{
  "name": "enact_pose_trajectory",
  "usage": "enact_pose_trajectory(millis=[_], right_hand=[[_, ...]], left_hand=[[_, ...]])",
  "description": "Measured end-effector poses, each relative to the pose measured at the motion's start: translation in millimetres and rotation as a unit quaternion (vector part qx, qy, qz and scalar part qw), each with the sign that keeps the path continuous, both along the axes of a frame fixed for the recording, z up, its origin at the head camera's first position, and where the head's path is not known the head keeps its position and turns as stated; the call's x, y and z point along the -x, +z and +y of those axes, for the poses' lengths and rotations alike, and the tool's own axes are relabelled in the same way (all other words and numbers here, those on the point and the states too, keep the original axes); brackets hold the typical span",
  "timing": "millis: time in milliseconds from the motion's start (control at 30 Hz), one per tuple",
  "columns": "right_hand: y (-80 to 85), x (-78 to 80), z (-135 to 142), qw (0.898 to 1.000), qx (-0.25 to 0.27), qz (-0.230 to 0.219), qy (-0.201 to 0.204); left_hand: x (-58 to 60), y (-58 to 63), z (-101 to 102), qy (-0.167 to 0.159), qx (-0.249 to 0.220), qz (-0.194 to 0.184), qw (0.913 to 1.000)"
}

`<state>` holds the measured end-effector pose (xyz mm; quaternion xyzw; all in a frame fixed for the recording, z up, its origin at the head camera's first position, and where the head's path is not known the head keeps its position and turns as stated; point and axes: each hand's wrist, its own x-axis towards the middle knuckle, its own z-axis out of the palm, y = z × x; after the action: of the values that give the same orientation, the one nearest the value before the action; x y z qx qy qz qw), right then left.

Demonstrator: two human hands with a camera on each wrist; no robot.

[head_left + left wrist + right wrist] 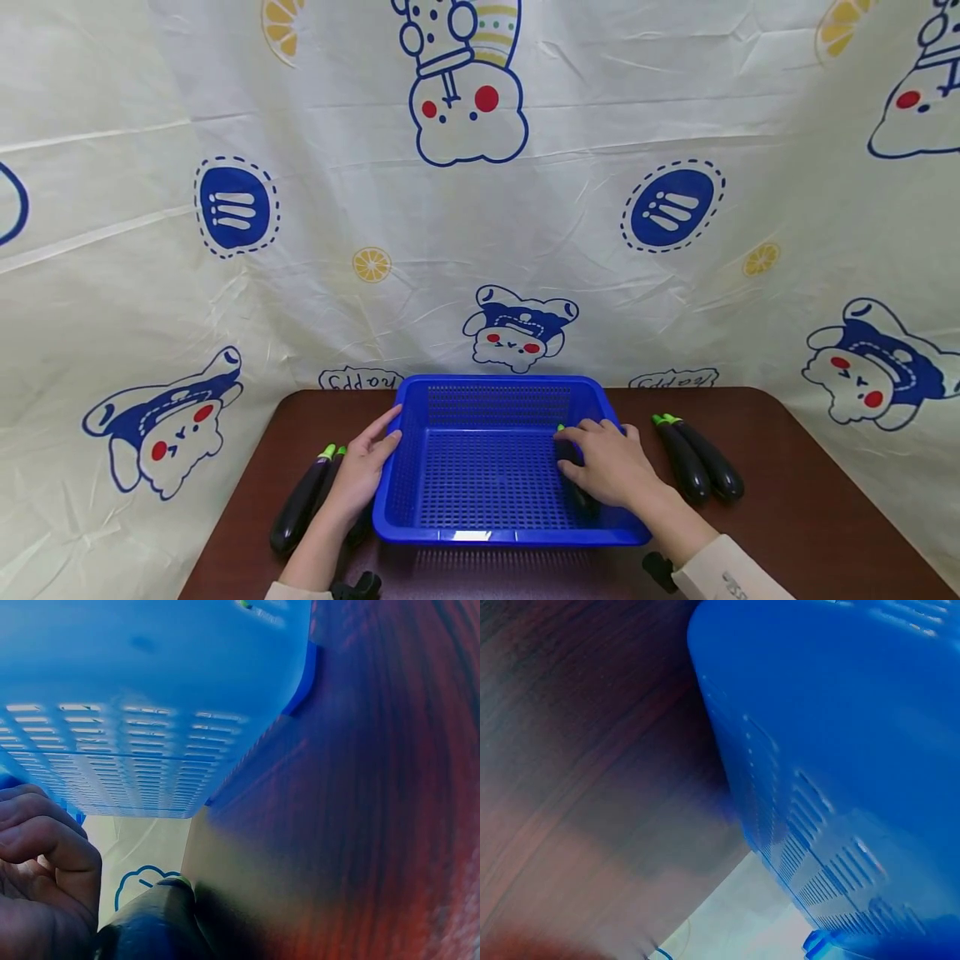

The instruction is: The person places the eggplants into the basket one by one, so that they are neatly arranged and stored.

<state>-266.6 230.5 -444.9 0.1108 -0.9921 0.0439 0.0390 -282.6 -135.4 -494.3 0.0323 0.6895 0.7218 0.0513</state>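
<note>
A blue plastic basket (491,535) with slotted walls stands on the table. Inside it, along the right wall, lies a dark eggplant (579,498) with a green stem end. My right hand (611,462) reaches over the right rim and holds this eggplant, thumb and fingers about its upper part. At the left rim, my left hand (360,471) grips the basket; its bent fingers (45,840) show by the outer wall in the left wrist view. The right wrist view shows the basket's outer wall (840,735), with the right hand hidden.
Several eggplants (300,504) lie left of the basket, partly behind my left forearm. Two more eggplants (697,458) lie side by side on its right. The brown table (795,517) ends at a patterned white curtain (585,225) behind the basket.
</note>
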Motion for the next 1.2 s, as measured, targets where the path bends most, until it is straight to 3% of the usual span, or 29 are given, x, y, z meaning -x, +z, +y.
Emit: enact_pose_trajectory(millis=[300,600,1200], right_hand=[[4.7,-0.1,8,0.999,0.019,0.033,0.029],[20.6,-0.5,16,0.995,0.044,0.076,0.037],[31.7,4.3,43,0.995,0.043,0.088,0.035]], left_hand=[[1.2,-1.1,0,0.002,0.001,0.002,1.0000],[1.8,-2.0,0,0.002,0.000,0.003,1.0000],[0.4,1.9,0,-0.001,0.001,0.005,1.0000]])
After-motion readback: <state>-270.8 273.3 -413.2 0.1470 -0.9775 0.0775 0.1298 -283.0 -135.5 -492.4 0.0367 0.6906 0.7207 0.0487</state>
